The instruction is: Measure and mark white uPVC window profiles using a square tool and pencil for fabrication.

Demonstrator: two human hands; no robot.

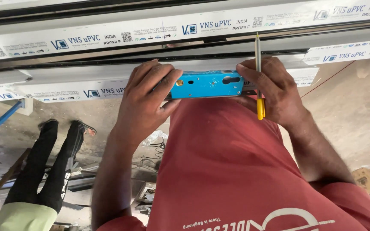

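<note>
A blue rectangular lock case point(206, 84) with a brass dot and an oval slot lies flat against a long white window-frame profile point(78, 90). My left hand point(144, 100) presses on its left end, thumb under the edge. My right hand point(273, 92) steadies its right end and also holds a thin yellow-handled tool point(259, 81) upright between the fingers, tip pointing away from me.
More white profiles with printed film point(150, 34) run across the top, with dark grooves between them. Another person's legs in black trousers and shoes point(52, 158) stand at lower left on a dusty floor. Scrap, wires and metal bits point(150, 149) lie on the floor near them.
</note>
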